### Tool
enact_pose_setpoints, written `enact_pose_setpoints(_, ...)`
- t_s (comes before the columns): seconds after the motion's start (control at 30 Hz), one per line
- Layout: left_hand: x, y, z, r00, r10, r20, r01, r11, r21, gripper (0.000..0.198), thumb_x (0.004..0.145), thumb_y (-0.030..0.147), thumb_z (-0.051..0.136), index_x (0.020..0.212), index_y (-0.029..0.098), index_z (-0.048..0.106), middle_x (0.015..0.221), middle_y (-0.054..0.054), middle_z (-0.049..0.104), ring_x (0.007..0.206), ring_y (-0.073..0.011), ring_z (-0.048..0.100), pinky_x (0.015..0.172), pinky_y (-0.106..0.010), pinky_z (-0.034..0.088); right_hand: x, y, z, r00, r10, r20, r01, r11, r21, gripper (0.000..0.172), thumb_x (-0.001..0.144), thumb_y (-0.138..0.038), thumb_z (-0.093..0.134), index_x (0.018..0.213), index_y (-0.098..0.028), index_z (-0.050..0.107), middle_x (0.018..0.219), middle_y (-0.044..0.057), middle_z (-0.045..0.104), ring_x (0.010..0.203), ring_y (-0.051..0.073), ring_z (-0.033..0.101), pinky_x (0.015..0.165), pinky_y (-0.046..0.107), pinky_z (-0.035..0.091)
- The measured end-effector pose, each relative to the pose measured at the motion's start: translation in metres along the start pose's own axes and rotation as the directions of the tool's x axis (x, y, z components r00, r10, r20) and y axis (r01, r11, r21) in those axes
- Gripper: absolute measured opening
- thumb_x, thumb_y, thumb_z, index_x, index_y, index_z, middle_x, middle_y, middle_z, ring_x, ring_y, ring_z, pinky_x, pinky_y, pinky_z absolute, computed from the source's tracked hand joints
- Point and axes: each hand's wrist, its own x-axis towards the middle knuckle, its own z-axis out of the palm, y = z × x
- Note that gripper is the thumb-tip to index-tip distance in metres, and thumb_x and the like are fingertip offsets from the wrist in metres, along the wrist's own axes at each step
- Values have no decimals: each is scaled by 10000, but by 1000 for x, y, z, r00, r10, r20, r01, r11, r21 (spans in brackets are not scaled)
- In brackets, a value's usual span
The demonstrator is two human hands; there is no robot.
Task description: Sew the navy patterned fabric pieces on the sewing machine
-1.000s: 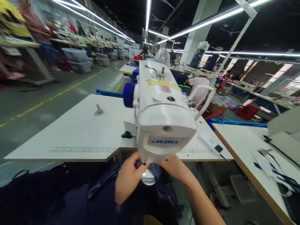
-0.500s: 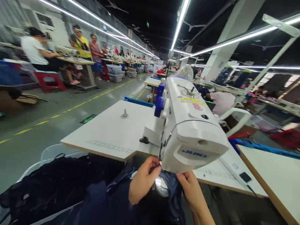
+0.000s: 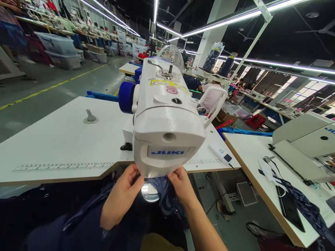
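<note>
A white sewing machine (image 3: 169, 122) with a blue handwheel stands in front of me, its head hiding the needle area. Dark navy fabric (image 3: 167, 195) hangs bunched below it, draped around a shiny metal round part (image 3: 150, 192). My left hand (image 3: 121, 195) pinches the fabric at the left underside of the machine head. On the other side my right hand (image 3: 181, 184) grips the gathered cloth, fingertips partly hidden under the head. More navy cloth (image 3: 75, 216) spreads over my lap to the left.
The white table (image 3: 60, 139) carries a printed ruler and a grey knob-like piece (image 3: 90, 116). On the right, a neighbouring table (image 3: 251, 153) holds another machine (image 3: 309, 146), a black phone-like slab (image 3: 290, 208) and navy cloth. A person in a pale pink top (image 3: 210, 97) sits beyond.
My view has swung right, so the neighbouring machine appears and the people at left leave view. Both hands stay on the navy fabric beneath the machine head.
</note>
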Motion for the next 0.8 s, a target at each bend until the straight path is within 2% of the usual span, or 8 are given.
enact_pose_setpoints(0.2, 1, 7, 2, 999, -39, -3, 39, 999, 36, 436, 845, 370, 566, 1212, 146, 493, 1151, -86, 617, 835, -180, 558, 799, -259, 449, 3, -1, 0, 1000, 12, 10, -12, 1000, 10, 100, 805, -231, 551, 826, -243, 454, 594, -84, 369, 504, 110, 312, 567, 232, 322)
enact_pose_setpoints(0.33, 1, 6, 3, 999, -31, 16, 31, 999, -16, 448, 847, 360, 568, 1230, 144, 483, 1183, -87, 605, 896, -182, 562, 883, -264, 437, 1, -2, 0, 1000, 6, -18, -7, 1000, -21, 96, 805, -238, 553, 815, -236, 457, 615, -74, 401, 537, 111, 354, 592, 230, 341)
enact_pose_setpoints(0.43, 2, 4, 2, 1000, -22, 5, 22, 1000, 10, 433, 847, 350, 571, 1219, 141, 496, 1193, -87, 607, 917, -185, 570, 922, -273, 424, 0, -1, 0, 999, 22, -25, -23, 999, -23, 100, 807, -246, 556, 818, -236, 457, 628, -67, 416, 564, 118, 381, 598, 230, 342)
enact_pose_setpoints(0.53, 3, 4, 2, 1000, -9, 13, 9, 1000, -2, 415, 853, 341, 554, 1212, 140, 503, 1229, -90, 597, 1024, -206, 570, 952, -277, 410, -1, 1, 0, 1000, 28, -13, -28, 1000, -5, 104, 819, -254, 560, 824, -238, 457, 634, -64, 404, 565, 117, 370, 568, 226, 319)
enact_pose_setpoints(0.63, 3, 6, 2, 1000, -16, 21, 16, 999, -28, 438, 825, 344, 588, 1207, 148, 505, 1269, -85, 580, 1101, -224, 548, 944, -269, 414, -2, 1, -1, 999, 36, -21, -36, 999, -9, 103, 825, -250, 565, 824, -240, 463, 622, -67, 375, 555, 113, 346, 558, 223, 311)
enact_pose_setpoints(0.8, 2, 9, 3, 1000, -9, 20, 9, 1000, -24, 437, 819, 346, 586, 1203, 154, 505, 1281, -80, 573, 1093, -227, 553, 932, -267, 420, -2, 0, -2, 998, 48, -30, -48, 999, -11, 91, 828, -254, 572, 829, -237, 482, 633, -63, 382, 564, 112, 350, 580, 223, 339)
